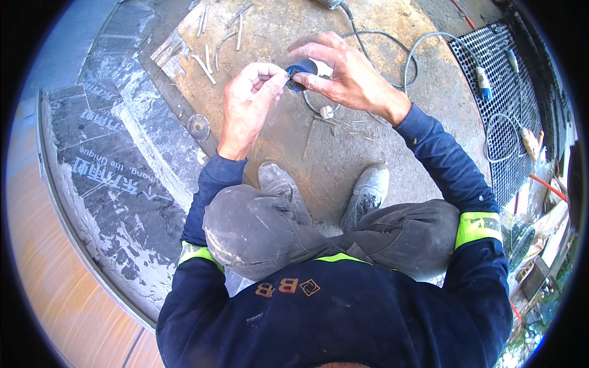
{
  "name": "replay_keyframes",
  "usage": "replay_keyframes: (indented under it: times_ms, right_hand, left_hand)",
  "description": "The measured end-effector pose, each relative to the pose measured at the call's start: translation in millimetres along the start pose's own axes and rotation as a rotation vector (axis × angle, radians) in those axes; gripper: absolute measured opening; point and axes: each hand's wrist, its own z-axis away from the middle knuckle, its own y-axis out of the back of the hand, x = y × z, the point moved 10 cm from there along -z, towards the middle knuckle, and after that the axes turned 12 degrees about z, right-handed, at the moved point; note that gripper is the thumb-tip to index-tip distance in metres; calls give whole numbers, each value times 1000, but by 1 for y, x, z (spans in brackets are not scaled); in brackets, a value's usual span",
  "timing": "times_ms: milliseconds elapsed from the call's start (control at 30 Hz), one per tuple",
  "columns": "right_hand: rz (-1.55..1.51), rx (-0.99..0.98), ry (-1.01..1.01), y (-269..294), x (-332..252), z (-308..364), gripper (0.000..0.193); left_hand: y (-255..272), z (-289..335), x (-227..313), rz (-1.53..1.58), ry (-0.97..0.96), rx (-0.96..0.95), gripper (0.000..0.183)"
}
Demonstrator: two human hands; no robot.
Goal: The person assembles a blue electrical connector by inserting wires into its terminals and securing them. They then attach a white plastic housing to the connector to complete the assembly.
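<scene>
Right hand (359,73) clamped on dark-blue round plug part (300,66), left hand (248,101) fingertips pinching at its edge. Plug part held beyond dusty shoes (279,182); grey disc (198,127), cut cable pieces (240,32) beyond-left of shoes.

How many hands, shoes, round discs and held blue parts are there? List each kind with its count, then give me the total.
Left hand and right hand: 2
Left shoe and right shoe: 2
Round disc: 1
Held blue part: 1
Total: 6

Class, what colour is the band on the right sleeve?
The band is mostly yellow-green, clearest in the head view.
</scene>
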Motion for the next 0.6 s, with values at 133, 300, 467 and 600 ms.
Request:
replay_keyframes:
  times_ms: [133, 300, 467, 600]
  right_hand:
    - [-20, -17, -11, -2, 0, 0, 29]
    - [-5, 22, 54, 2, -4, 0, 22]
    - [-2, 33, 80, 4, -9, 2, 20]
    - [-203, 3, -120, 3, 7, 2, 19]
  left_hand:
    - [-2, -1, 1, 1, -1, -11, 17]
    - [-5, -3, -1, 0, -7, 5, 17]
    - [0, -4, -12, 44, 38, 27, 16]
    - [-4, -3, -3, 103, 37, 9, 23]
